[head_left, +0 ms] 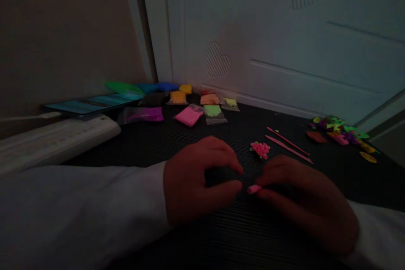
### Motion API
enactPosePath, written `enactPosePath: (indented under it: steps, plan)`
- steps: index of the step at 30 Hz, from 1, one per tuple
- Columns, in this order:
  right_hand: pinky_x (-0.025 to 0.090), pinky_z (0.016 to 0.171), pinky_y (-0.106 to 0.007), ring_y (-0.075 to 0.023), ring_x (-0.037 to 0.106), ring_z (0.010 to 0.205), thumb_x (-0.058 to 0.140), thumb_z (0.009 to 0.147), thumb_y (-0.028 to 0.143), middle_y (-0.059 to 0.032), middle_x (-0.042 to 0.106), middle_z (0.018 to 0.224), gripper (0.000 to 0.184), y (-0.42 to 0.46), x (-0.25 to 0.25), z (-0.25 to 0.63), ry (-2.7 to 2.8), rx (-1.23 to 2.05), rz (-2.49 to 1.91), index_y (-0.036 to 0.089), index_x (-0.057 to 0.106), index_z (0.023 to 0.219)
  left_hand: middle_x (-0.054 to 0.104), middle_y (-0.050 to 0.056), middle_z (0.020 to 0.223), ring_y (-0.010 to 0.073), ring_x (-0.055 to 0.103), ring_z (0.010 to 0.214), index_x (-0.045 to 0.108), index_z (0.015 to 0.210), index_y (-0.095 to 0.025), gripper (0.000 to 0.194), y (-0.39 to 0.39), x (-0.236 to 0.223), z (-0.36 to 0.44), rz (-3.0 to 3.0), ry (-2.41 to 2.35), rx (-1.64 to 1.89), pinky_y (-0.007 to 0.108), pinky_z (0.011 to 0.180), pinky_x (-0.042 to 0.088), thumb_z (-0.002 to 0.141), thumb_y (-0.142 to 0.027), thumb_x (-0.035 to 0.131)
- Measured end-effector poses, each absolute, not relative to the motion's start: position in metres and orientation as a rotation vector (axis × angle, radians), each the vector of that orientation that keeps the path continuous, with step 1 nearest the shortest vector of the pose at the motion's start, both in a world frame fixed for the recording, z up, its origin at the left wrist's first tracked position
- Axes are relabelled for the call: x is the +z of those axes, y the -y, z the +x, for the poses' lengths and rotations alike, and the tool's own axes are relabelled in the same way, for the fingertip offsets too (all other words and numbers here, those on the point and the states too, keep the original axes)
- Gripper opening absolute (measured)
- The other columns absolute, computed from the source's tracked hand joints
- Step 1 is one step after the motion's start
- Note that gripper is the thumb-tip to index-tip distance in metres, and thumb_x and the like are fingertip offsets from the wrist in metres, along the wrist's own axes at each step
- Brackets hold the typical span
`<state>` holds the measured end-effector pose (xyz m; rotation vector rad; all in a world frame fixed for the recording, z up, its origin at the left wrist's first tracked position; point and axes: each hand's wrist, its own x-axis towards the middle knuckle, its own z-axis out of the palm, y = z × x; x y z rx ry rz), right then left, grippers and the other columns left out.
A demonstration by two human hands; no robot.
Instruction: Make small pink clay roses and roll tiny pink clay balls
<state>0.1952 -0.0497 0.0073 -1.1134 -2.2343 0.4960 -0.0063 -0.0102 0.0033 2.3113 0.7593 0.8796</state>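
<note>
My right hand (303,198) pinches a small pink piece of modelling clay (254,189) between thumb and fingers, low over the dark table. Just left of it, my left hand (205,177) is held with thumb and fingers apart and nothing between them. Beyond my fingertips lies a small cluster of pink clay flowers (260,150) with bits of green at its edge. Two slim pink modelling tools, a thin stick (287,141) and a flat-bladed one (288,149), lie side by side behind my right hand.
Bags of coloured clay, among them pink (189,115), green (213,112) and purple (145,114), line the back. A tablet (95,104) and a white power strip (60,137) lie left. Multicoloured clay pieces (344,130) sit far right. A white door (253,29) stands behind.
</note>
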Motion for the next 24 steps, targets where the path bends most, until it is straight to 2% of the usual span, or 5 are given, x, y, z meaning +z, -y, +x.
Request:
enactPosePath:
  steps: [5, 9, 18, 24]
  plan:
    - [0.044, 0.059, -0.02, -0.0079, 0.053, 0.069, 0.056, 0.076, 0.023, 0.0048, 0.056, 0.073, 0.007, 0.051, 0.006, 0.188, 2.07, 0.64, -1.08, 0.027, 0.054, 0.081, 0.059, -0.002, 0.085, 0.0122, 0.054, 0.077, 0.063, 0.083, -0.019, 0.017, 0.014, 0.006, -0.003, 1.991, -0.678, 0.719, 0.022, 0.071, 0.041, 0.067, -0.02, 0.058]
    - [0.043, 0.061, -0.02, -0.008, 0.053, 0.068, 0.059, 0.073, 0.024, 0.0054, 0.055, 0.072, 0.007, 0.055, 0.003, 0.182, 1.921, 0.805, -1.065, 0.028, 0.055, 0.078, 0.058, -0.002, 0.078, 0.0134, 0.054, 0.071, 0.064, 0.079, -0.021, 0.013, 0.011, 0.007, -0.002, 1.657, -0.654, 0.553, 0.024, 0.065, 0.04, 0.07, -0.025, 0.056]
    - [0.044, 0.056, -0.023, -0.0099, 0.053, 0.066, 0.059, 0.073, 0.024, 0.0034, 0.055, 0.071, 0.007, 0.055, 0.008, 0.177, 1.916, 0.796, -1.044, 0.027, 0.054, 0.077, 0.059, -0.002, 0.071, 0.0113, 0.052, 0.067, 0.067, 0.07, -0.021, 0.01, 0.007, 0.009, -0.003, 1.488, -0.633, 0.478, 0.02, 0.06, 0.038, 0.065, -0.026, 0.06]
    - [0.044, 0.056, -0.02, -0.0097, 0.052, 0.069, 0.058, 0.073, 0.026, 0.0034, 0.054, 0.073, 0.01, 0.059, 0.005, 0.177, 1.935, 0.703, -1.085, 0.029, 0.052, 0.08, 0.059, -0.002, 0.071, 0.0114, 0.051, 0.068, 0.066, 0.069, -0.021, 0.01, 0.008, 0.008, -0.002, 1.512, -0.646, 0.486, 0.021, 0.061, 0.038, 0.065, -0.028, 0.059]
